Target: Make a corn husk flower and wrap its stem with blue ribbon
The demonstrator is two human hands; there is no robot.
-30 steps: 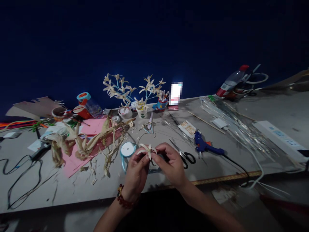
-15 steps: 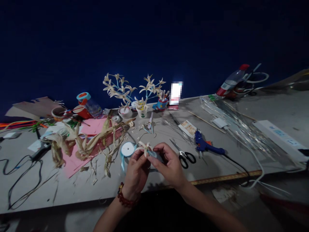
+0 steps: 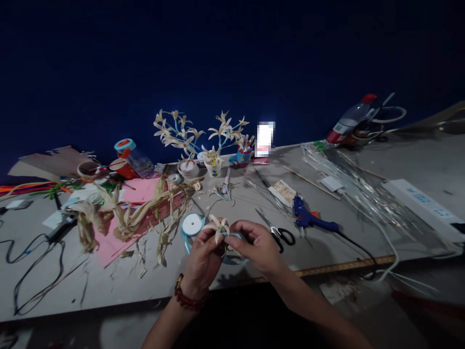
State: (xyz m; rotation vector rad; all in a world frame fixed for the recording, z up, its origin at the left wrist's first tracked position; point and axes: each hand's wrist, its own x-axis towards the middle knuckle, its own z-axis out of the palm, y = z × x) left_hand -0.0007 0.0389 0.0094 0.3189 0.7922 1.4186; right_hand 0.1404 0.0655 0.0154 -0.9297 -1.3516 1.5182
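Observation:
Between my hands is a pale corn-husk flower (image 3: 217, 227) with its narrow petals spread. My left hand (image 3: 204, 257) pinches it just below the bloom; a beaded bracelet circles that wrist. A light blue ribbon (image 3: 237, 235) runs from the flower's base into my right hand (image 3: 257, 246), whose thumb and fingers are closed on it. Just beyond my left hand a ribbon spool (image 3: 193, 224) lies on the table, with blue ribbon trailing off it. The flower's stem is hidden by my fingers.
Black-handled scissors (image 3: 278, 234) and a blue glue gun (image 3: 314, 220) lie to the right. Dried corn husks (image 3: 125, 220) cover pink paper (image 3: 109, 247) on the left. Finished flowers stand in a paper cup (image 3: 213, 167) behind. A power strip (image 3: 423, 206) sits far right.
The flower has turned so its petals face me more openly. A loop of blue ribbon now shows below my hands, and my right hand has shifted slightly.

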